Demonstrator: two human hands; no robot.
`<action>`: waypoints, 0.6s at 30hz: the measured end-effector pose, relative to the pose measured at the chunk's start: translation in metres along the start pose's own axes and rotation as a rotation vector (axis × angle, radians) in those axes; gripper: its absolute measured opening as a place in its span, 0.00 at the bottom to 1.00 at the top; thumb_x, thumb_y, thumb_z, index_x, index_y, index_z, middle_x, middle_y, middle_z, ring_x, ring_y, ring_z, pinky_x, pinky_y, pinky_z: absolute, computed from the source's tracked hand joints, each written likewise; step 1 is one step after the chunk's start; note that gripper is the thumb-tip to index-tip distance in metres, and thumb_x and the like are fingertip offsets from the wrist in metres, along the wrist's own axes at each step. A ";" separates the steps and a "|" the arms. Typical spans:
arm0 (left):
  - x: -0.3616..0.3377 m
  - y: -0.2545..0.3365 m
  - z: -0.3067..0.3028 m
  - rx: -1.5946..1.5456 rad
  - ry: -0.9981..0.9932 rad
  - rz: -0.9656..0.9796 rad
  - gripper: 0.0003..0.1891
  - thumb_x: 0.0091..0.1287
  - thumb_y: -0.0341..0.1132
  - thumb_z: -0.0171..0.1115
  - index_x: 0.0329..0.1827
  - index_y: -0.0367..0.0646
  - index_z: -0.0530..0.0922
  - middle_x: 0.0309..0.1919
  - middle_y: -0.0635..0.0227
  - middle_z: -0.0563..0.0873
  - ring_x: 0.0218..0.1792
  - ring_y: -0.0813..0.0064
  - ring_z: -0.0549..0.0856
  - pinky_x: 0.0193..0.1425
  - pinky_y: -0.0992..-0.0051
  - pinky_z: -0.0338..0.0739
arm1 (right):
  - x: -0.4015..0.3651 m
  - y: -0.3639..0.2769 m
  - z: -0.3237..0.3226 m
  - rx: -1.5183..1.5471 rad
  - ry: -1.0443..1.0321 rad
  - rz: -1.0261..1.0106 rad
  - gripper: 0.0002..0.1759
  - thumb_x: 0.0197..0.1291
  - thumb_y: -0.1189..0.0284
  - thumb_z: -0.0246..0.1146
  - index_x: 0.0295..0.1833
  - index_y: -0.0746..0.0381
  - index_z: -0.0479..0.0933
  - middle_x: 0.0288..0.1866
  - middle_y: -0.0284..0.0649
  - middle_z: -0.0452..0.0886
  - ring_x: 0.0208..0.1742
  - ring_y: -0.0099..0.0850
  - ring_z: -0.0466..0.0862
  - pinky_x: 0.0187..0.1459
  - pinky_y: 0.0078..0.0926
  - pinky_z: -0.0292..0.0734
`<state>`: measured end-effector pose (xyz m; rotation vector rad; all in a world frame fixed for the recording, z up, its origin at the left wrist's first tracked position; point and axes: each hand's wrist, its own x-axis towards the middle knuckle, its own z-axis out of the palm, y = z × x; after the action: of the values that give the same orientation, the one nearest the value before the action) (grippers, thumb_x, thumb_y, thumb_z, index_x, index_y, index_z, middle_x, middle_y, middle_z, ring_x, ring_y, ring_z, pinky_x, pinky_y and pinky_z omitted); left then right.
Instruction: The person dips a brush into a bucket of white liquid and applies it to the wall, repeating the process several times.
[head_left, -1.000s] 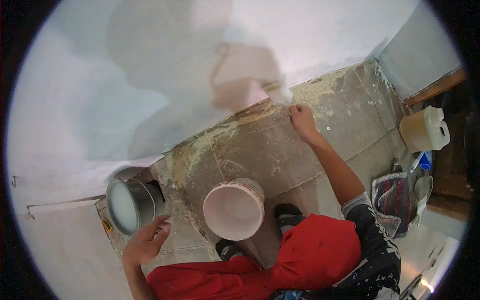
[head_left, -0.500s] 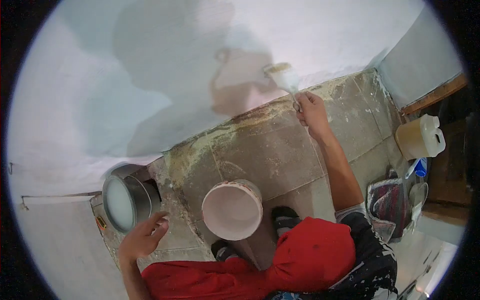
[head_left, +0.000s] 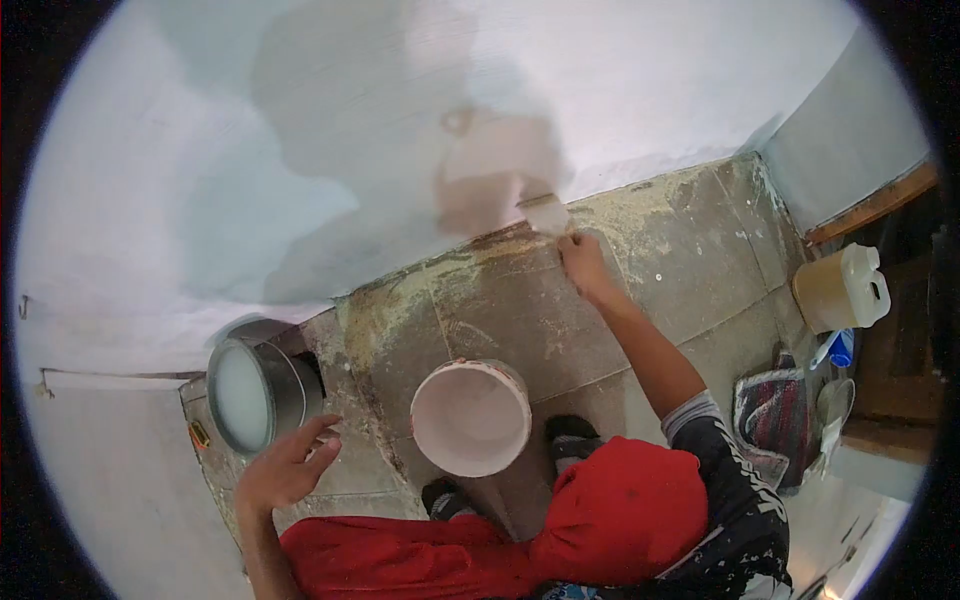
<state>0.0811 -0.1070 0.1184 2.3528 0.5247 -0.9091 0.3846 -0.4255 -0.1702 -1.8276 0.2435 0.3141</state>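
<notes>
The paintbrush (head_left: 545,214) lay just beyond the fingertips of the right hand (head_left: 584,264). Its long axis ran from that hand up and slightly leftward. The bristle end pointed away from the hand and met the wall (head_left: 300,150) at the seam where wall joined floor (head_left: 500,300). The right hand was closed around the handle, with the fingers curled together on it.

Beyond the brush the wall rose unbroken. To either side of the right hand the seam ran on free, and bare floor tiles lay open between that hand and the person's knees.

The left hand (head_left: 285,470) was open with fingers spread, held nothing, and hovered above the floor. A metal can (head_left: 300,385) stood just beyond its fingertips, against the wall base. A pink bucket (head_left: 470,365) stood between the two hands, nearer the left and well apart from the brush.

Count:
- one brush
- two round containers
- one jug (head_left: 835,290), far out past the right forearm
- one striped cloth (head_left: 765,405), beside the jug
</notes>
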 end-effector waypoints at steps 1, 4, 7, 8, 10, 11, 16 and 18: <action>-0.001 0.002 -0.001 0.006 0.005 -0.002 0.26 0.74 0.50 0.49 0.67 0.44 0.69 0.53 0.54 0.82 0.54 0.56 0.82 0.58 0.64 0.74 | 0.002 -0.007 0.001 0.025 -0.009 -0.038 0.14 0.63 0.67 0.57 0.28 0.64 0.74 0.19 0.32 0.72 0.15 0.22 0.67 0.15 0.26 0.58; -0.001 -0.001 -0.001 0.025 0.005 -0.007 0.25 0.74 0.50 0.49 0.67 0.44 0.69 0.53 0.54 0.83 0.53 0.56 0.82 0.57 0.64 0.74 | -0.026 -0.060 -0.012 0.322 -0.069 -0.065 0.11 0.64 0.68 0.57 0.30 0.62 0.73 0.20 0.30 0.71 0.14 0.18 0.64 0.15 0.21 0.56; 0.001 0.001 -0.003 0.039 -0.010 -0.009 0.25 0.74 0.50 0.49 0.67 0.44 0.69 0.53 0.54 0.83 0.52 0.56 0.82 0.57 0.64 0.75 | -0.062 -0.100 -0.030 0.457 -0.113 -0.122 0.12 0.64 0.69 0.57 0.30 0.63 0.75 0.20 0.32 0.72 0.18 0.20 0.69 0.19 0.24 0.61; 0.002 0.004 -0.004 0.041 -0.015 -0.007 0.25 0.74 0.50 0.49 0.67 0.45 0.69 0.53 0.55 0.83 0.52 0.55 0.82 0.57 0.64 0.75 | -0.062 -0.097 -0.029 0.455 -0.110 -0.119 0.12 0.64 0.69 0.57 0.30 0.63 0.75 0.20 0.32 0.72 0.18 0.20 0.69 0.19 0.24 0.61; 0.003 0.010 -0.006 0.030 -0.019 -0.013 0.25 0.74 0.50 0.49 0.67 0.45 0.69 0.52 0.55 0.83 0.53 0.55 0.82 0.57 0.64 0.75 | -0.057 -0.087 -0.025 0.480 -0.086 -0.173 0.13 0.66 0.68 0.56 0.31 0.64 0.75 0.21 0.33 0.72 0.18 0.21 0.69 0.19 0.24 0.62; 0.004 0.011 -0.006 0.018 -0.018 -0.019 0.25 0.74 0.50 0.49 0.66 0.45 0.70 0.52 0.55 0.83 0.53 0.55 0.82 0.57 0.63 0.75 | -0.051 -0.075 -0.020 0.479 -0.085 -0.173 0.13 0.66 0.68 0.56 0.31 0.64 0.75 0.21 0.33 0.72 0.18 0.21 0.69 0.19 0.24 0.62; 0.007 0.005 -0.003 0.023 0.001 0.008 0.24 0.74 0.50 0.49 0.66 0.45 0.70 0.52 0.54 0.83 0.54 0.55 0.82 0.57 0.63 0.74 | -0.018 -0.007 0.014 0.080 0.030 -0.079 0.14 0.64 0.65 0.57 0.30 0.63 0.74 0.20 0.33 0.72 0.17 0.23 0.70 0.17 0.26 0.62; 0.006 0.005 -0.004 0.032 -0.001 0.013 0.24 0.74 0.50 0.49 0.66 0.45 0.70 0.52 0.53 0.83 0.54 0.55 0.82 0.58 0.63 0.74 | -0.022 -0.001 0.013 0.071 0.021 -0.021 0.15 0.64 0.65 0.57 0.29 0.64 0.74 0.19 0.34 0.73 0.17 0.24 0.71 0.17 0.28 0.62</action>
<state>0.0901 -0.1071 0.1183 2.3815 0.4978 -0.9195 0.3635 -0.4124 -0.1652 -1.7626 0.2465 0.2686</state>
